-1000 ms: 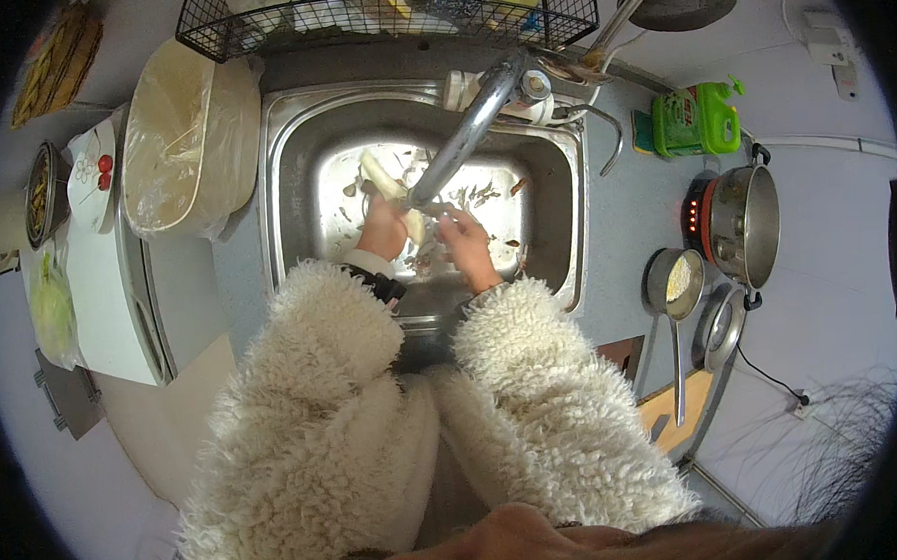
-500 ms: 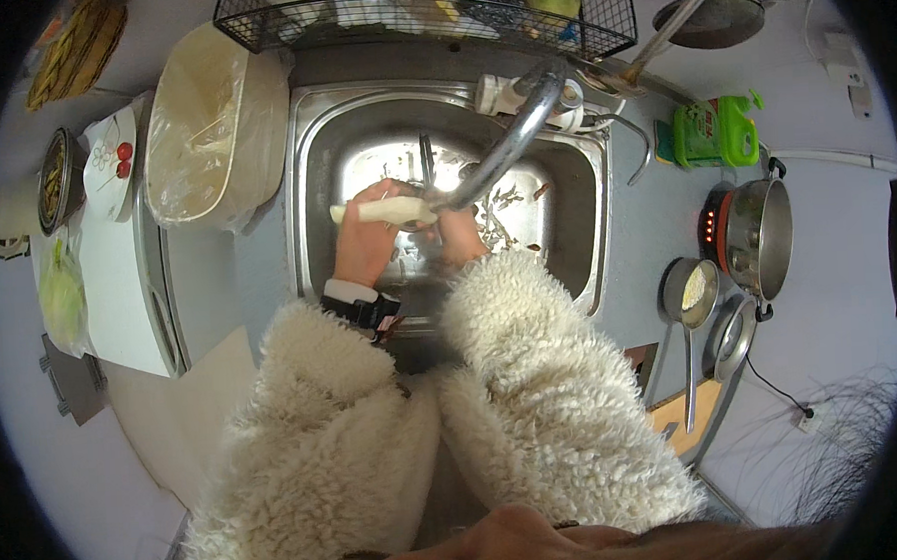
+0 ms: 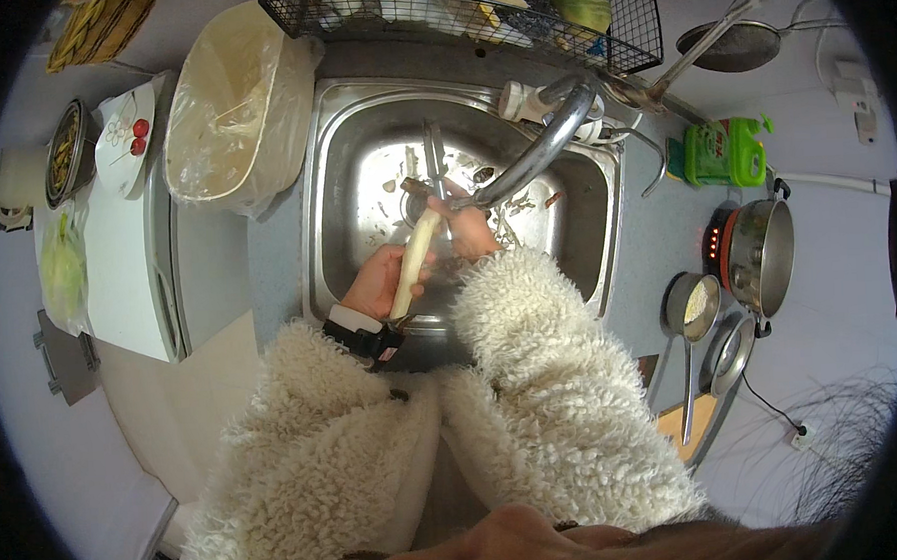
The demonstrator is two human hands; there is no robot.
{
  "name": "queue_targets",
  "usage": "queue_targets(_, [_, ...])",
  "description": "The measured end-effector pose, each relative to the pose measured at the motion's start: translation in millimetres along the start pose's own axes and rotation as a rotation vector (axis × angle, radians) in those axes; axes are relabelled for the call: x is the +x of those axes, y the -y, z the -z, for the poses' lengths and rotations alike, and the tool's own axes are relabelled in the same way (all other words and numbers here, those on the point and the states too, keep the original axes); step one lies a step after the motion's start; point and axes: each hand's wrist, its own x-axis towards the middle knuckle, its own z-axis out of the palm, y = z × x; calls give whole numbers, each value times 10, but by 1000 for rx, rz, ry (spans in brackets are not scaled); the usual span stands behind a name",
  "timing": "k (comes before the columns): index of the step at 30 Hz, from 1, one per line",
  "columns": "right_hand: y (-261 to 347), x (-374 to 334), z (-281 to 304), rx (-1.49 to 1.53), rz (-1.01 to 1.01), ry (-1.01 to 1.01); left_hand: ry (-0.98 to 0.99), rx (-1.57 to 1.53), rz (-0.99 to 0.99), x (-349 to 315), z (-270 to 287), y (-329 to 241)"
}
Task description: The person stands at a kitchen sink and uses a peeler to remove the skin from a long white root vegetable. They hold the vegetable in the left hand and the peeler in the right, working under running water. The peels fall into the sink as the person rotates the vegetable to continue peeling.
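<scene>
My left hand point(image 3: 377, 281) is closed around a long, peeled, pale root vegetable point(image 3: 414, 263). The root slants over the near part of the steel sink point(image 3: 317, 201), its upper end beside my right hand point(image 3: 474, 233). My right hand is closed under the faucet spout point(image 3: 538, 158), which partly covers it. A narrow shiny metal tool point(image 3: 434, 152) sticks out beyond its fingers; its handle is hidden, and I cannot tell its exact kind. Near the root's upper end shows a rough brown piece point(image 3: 416, 188). Dark peelings point(image 3: 513, 199) lie scattered on the sink bottom.
A lined cream bin point(image 3: 287, 127) stands left of the sink, near a white cabinet point(image 3: 118, 284). Behind is a black wire basket point(image 3: 386, 4). To the right are a green jug point(image 3: 725, 153), a steel pot point(image 3: 768, 251) on a lit cooker and a small pan point(image 3: 692, 307).
The root has swung from nearly level to steeply slanted, its lower end now nearer me. My left hand has moved toward me. The whole view has shifted slightly to the right.
</scene>
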Motion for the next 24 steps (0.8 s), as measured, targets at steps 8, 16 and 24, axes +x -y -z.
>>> queue_targets(8, [62, -240, 246, -809, 309, -98, 1, -6, 12, 114, 26, 60])
queue_targets(16, [45, -907, 401, -1251, 685, -51, 9, -32, 10, 232, 12, 80])
queue_targets(24, [186, -968, 404, -1352, 669, -72, -38, 72, -5, 285, -118, 100])
